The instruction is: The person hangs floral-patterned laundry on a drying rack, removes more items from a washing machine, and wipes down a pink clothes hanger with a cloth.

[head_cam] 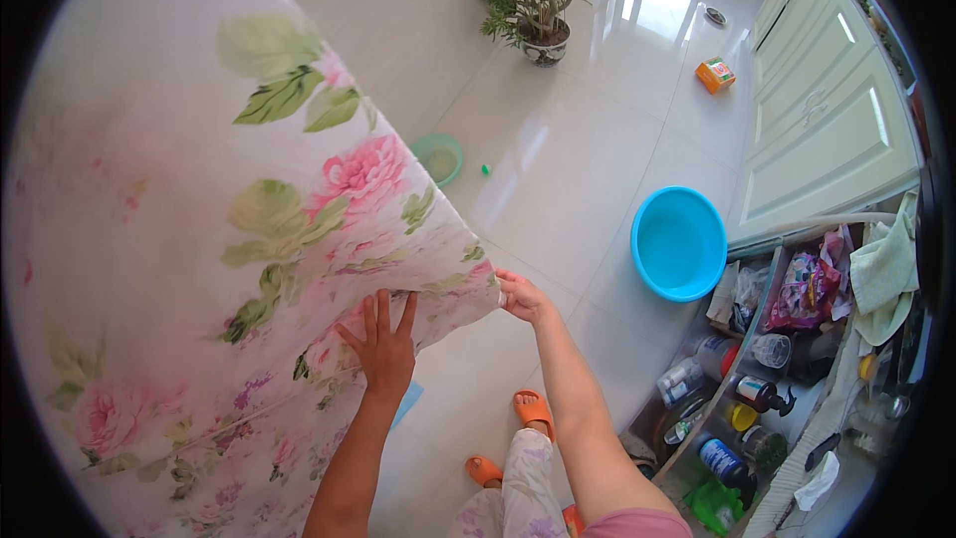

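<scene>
A large white cloth point(187, 254) printed with pink roses and green leaves fills the left of the head view. My left hand point(385, 355) lies palm down against it near the lower edge, fingers spread. At the cloth's right corner, the fingers of my right hand point(523, 297) pinch the fabric; its thumb is mostly hidden. Creases run through the cloth between the two hands. Beside my left wrist, part of a light blue flat item point(405, 403) shows below the cloth.
On the tiled floor stand a blue basin point(678, 245), a potted bonsai-like plant point(545, 11), an orange box point(715, 75) and a green basin point(439, 158) partly behind the cloth. Open shelving point(777, 288) with bottles and bags lines the right, below white cabinet doors point(829, 112). Orange slippers point(532, 409) show below.
</scene>
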